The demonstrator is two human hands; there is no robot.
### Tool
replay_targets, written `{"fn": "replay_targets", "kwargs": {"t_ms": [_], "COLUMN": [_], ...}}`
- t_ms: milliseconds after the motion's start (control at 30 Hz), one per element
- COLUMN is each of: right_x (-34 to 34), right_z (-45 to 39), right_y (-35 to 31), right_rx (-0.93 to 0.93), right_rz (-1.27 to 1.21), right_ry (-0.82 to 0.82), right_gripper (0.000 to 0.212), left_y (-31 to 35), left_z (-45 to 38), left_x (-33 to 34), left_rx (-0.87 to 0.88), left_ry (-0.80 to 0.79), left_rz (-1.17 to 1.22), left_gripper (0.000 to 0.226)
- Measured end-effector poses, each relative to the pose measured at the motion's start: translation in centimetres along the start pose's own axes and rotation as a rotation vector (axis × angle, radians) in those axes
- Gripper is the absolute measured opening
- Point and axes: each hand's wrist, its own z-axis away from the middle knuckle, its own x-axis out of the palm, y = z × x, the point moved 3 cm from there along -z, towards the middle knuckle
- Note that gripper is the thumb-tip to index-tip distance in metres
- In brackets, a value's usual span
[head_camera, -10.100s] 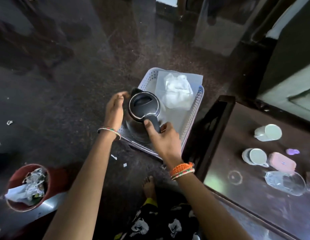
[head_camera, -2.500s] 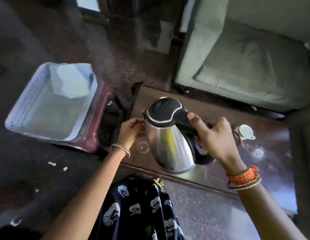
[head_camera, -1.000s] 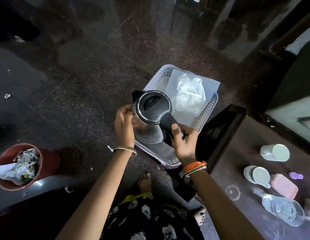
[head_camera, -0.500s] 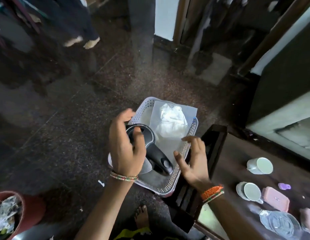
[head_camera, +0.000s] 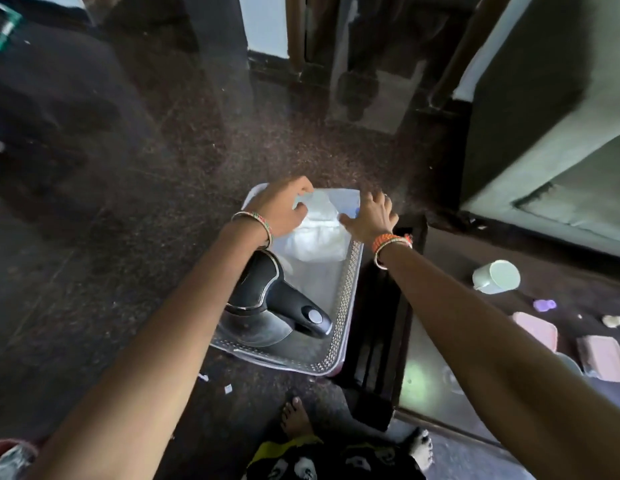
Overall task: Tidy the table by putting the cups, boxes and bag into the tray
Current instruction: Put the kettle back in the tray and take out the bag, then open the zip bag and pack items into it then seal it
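Both hands reach out over the far end of the white perforated tray (head_camera: 346, 292) on the floor. On the left, the left hand (head_camera: 280, 209) has its fingers curled down at the far corner of the bag (head_camera: 319, 233) — whether they actually pinch the plastic or only rest on it I cannot tell. On the right, the right hand (head_camera: 370, 216) lies with its fingers spread and fairly straight at the tray's far right rim, touching or just above the bag's edge; it grips nothing that can be seen.

Between the two hands and just nearer than them, the crumpled white bag lies in the tray's far half. Nearer still, below the left wrist, the kettle (head_camera: 267, 306) stands in the tray's near half, black lid and handle up.

Well to the right of the right forearm, on the dark table (head_camera: 440, 271), a white cup (head_camera: 497, 277) lies on its side. Past it sit two pink boxes (head_camera: 537, 330) (head_camera: 601, 358) side by side — and a small purple object (head_camera: 544, 304) between the cup and boxes.
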Motion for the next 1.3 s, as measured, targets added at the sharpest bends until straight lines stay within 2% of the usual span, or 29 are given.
{"fn": "replay_targets", "kwargs": {"t_ms": [133, 233, 367, 467, 600, 700, 800, 867, 1000, 1033, 1100, 1200, 1300], "right_x": [1.1, 1.9, 1.2, -0.5, -4.7, -8.5, -11.9, -13.4, -15.9, -16.5, -18.3, -20.1, -20.2], "right_z": [-0.3, 0.2, 0.6, 2.0, 5.5, 8.3, 10.8, 11.8, 13.2, 13.6, 14.3, 15.4, 16.7], "right_y": [0.9, 1.2, -0.2, -1.4, 0.0, 3.1, 7.5, 10.5, 16.8, 18.4, 22.8, 30.1, 37.2], "right_rx": [-0.068, -0.087, -0.112, -0.165, -0.257, -0.281, -0.296, -0.301, -0.359, -0.381, -0.405, -0.420, -0.364], "right_rz": [-0.010, -0.068, -0.214, -0.481, -0.718, -0.786, -0.799, -0.803, -0.886, -0.943, -0.996, -0.722, -0.467], "right_ry": [0.000, -0.003, 0.101, 0.116, 0.259, 0.347, 0.387, 0.357, 0.160, 0.105, 0.060, 0.068, 0.072], "right_gripper": [0.053, 0.039, 0.015, 0.006, 0.015, 0.012, 0.014, 0.016, 0.013, 0.009, 0.021, 0.039, 0.034], "left_y": [-1.6, -1.5, -0.2, 1.8, 6.7, 11.7, 16.7, 19.6, 25.3, 26.3, 28.9, 32.5, 36.1], "left_z": [-0.1, -0.1, 0.3, 1.0, 2.7, 3.7, 3.7, 3.8, 4.1, 4.1, 3.8, 3.3, 2.8], "left_x": [1.1, 2.0, 3.1, 2.7, 2.9, 6.2, 10.8, 13.2, 16.6, 17.3, 19.5, 22.8, 26.3], "left_rx": [-0.096, -0.193, -0.226, -0.217, -0.139, -0.051, -0.007, 0.006, 0.016, -0.002, -0.034, -0.084, -0.125], "left_ry": [-0.044, -0.167, -0.221, -0.108, 0.172, 0.170, 0.123, 0.175, 0.320, 0.315, 0.222, 0.102, 0.097], "left_rz": [-0.027, -0.063, -0.081, -0.012, 0.129, 0.137, -0.002, 0.033, 0.377, 0.416, 0.486, 0.638, 0.720], "left_gripper": [0.034, 0.038, 0.040, 0.040, 0.050, 0.080, 0.104, 0.099, 0.054, 0.048, 0.043, 0.038, 0.040]}}
